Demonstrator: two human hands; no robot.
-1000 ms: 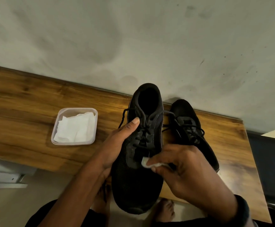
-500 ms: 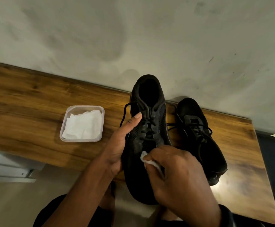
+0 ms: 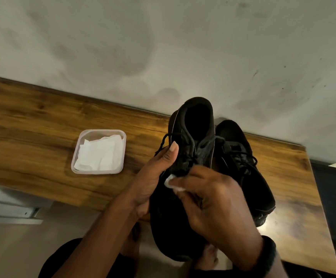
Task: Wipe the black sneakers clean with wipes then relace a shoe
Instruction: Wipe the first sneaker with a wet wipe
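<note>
Nearest you, your right hand (image 3: 209,201) has its fingers (image 3: 191,182) curled together, pinching one crumpled white wipe (image 3: 172,184) against the upper of the held sneaker (image 3: 175,227), just below its laces (image 3: 185,137). That sneaker is matte black mesh, long and rounded, with its toe toward you past the near edge of the surface (image 3: 33,127) and its open heel collar pointing away. Your left hand (image 3: 153,177) grips its left side, thumb laid along the eyelets, with the other fingers wrapped round out of sight. There are two sneakers: the second sneaker (image 3: 249,177), also black and laced, lies on the wood-grain surface just to the right, touching the first. To the left, well apart, sits one clear, square plastic tub (image 3: 74,167) with rounded corners, holding folded wipes (image 3: 99,155), white and soft; their number cannot be told. Beyond is a smudged pale wall (image 3: 163,47).
</note>
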